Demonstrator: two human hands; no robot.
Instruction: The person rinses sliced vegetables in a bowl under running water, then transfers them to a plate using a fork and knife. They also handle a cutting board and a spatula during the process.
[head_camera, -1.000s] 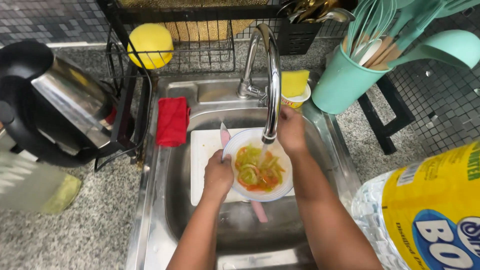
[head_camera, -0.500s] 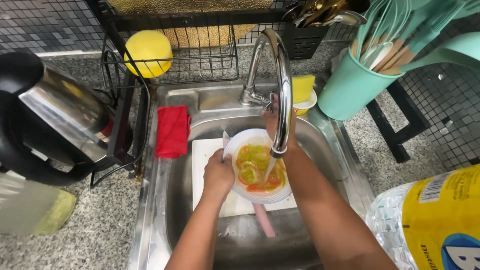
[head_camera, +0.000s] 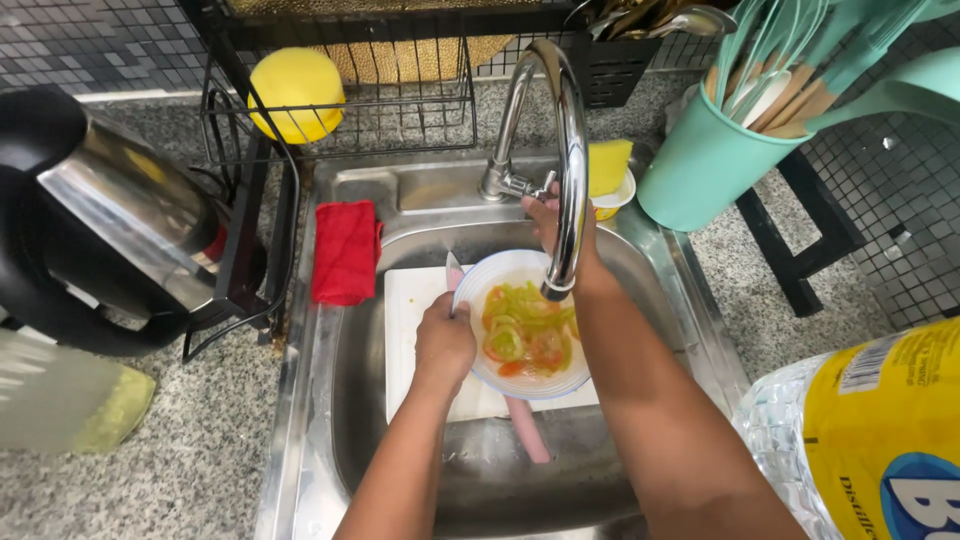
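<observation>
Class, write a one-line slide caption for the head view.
Left hand holds a bowl of sliced vegetables under the faucet.

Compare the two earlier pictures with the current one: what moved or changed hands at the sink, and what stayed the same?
The right hand has gone from the bowl's far rim up to the tap handle, where it now rests behind the spout. The left hand keeps its grip on the near rim of the white bowl of sliced vegetables, held under the spout. The cutting board and red cloth stayed put.

Glossy steel tap (head_camera: 560, 150) and sink (head_camera: 690, 310); speckled stone desk (head_camera: 200, 440); red cloth (head_camera: 345, 250); smooth white bowl (head_camera: 490, 285).
</observation>
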